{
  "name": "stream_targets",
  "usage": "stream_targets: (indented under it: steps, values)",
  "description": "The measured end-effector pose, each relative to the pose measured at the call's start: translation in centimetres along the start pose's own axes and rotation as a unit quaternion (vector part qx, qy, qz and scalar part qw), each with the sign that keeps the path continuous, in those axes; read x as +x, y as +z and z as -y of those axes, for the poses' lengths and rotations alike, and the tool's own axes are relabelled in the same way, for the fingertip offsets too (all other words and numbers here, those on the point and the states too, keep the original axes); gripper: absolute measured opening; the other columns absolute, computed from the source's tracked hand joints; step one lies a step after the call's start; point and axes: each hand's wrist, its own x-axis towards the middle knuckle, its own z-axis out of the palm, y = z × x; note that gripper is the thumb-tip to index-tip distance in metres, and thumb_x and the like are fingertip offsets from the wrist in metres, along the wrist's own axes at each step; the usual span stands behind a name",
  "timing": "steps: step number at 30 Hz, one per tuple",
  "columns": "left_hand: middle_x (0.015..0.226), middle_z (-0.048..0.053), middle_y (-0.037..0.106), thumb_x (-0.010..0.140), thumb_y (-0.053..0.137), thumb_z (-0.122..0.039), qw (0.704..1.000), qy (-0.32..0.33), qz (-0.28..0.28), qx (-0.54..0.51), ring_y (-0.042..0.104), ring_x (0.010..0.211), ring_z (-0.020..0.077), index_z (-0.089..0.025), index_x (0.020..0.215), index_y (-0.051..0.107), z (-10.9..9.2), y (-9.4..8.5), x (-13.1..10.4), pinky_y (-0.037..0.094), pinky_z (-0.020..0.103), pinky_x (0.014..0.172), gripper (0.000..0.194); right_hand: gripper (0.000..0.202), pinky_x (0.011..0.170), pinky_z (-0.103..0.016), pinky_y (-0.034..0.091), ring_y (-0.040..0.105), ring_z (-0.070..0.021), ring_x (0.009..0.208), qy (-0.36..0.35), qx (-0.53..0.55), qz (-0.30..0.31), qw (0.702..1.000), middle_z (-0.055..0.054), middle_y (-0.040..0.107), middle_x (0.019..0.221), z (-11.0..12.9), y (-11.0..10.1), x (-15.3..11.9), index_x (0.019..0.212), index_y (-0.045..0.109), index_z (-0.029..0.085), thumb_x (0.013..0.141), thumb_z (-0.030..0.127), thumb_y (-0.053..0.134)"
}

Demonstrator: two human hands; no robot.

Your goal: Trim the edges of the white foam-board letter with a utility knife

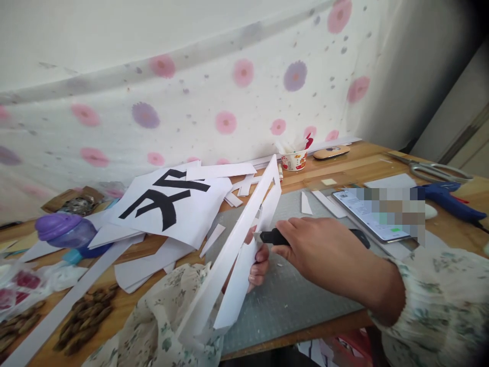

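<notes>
Clasping black-handled cutter (275,236) in right hand (324,250), aiming tip toward 9 o'clock, at or near edge of white piece (241,229). Pinching white piece in left hand (260,267), with curled fingers close to tip, at 6 o'clock: could get nicked if pushing hard and slipping. Tilting white piece over grey mat (282,295), from 1 to 7 o'clock: could flex without firm backing, creasing narrow strips.

Cup (294,160) stands behind cutting mat (288,290); phone (372,216) right.
</notes>
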Motion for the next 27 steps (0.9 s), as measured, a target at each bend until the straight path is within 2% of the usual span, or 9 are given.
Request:
stream_targets:
  steps: [6,14,21,27]
  values:
    - [0.052,-0.003,0.039,0.080,0.060,-0.055,0.999,-0.031,0.027,0.034,0.029,0.043,0.0065,-0.016,0.066,0.046,-0.2,-0.3,0.0,0.014,0.024,0.046,0.044,0.028,0.049,-0.029,0.031,0.066,-0.0248,0.064,0.000,-0.037,-0.020,0.999,-0.005,0.067,0.074,-0.6,-0.4,0.1,0.085,0.059,0.020,0.091,0.046,0.053]
    - [0.049,-0.003,0.040,0.076,0.058,-0.066,0.998,-0.040,0.006,0.039,0.029,0.040,0.0063,-0.017,0.064,0.047,0.0,-1.1,0.5,0.013,0.024,0.045,0.052,0.028,0.050,-0.031,0.033,0.066,-0.0259,0.066,0.012,-0.078,-0.027,0.997,-0.006,0.067,0.075,-1.2,-0.6,0.4,0.086,0.059,0.019,0.092,0.045,0.052]
    - [0.048,-0.004,0.038,0.084,0.047,-0.063,0.999,-0.029,-0.016,0.040,0.028,0.039,0.0056,-0.016,0.063,0.044,0.2,-1.0,0.5,0.012,0.023,0.045,0.051,0.027,0.051,-0.031,0.029,0.064,-0.0244,0.066,0.022,-0.107,-0.050,0.993,-0.007,0.064,0.074,-1.7,-0.4,0.6,0.087,0.058,0.018,0.092,0.044,0.053]
    - [0.045,-0.004,0.038,0.079,0.050,-0.067,0.998,-0.047,-0.015,0.045,0.026,0.038,0.0058,-0.017,0.062,0.045,0.1,-1.3,0.7,0.011,0.023,0.044,0.053,0.027,0.053,-0.031,0.029,0.063,-0.0249,0.069,0.035,-0.117,-0.055,0.991,-0.008,0.064,0.076,-1.9,-0.5,0.7,0.087,0.057,0.017,0.092,0.044,0.053]
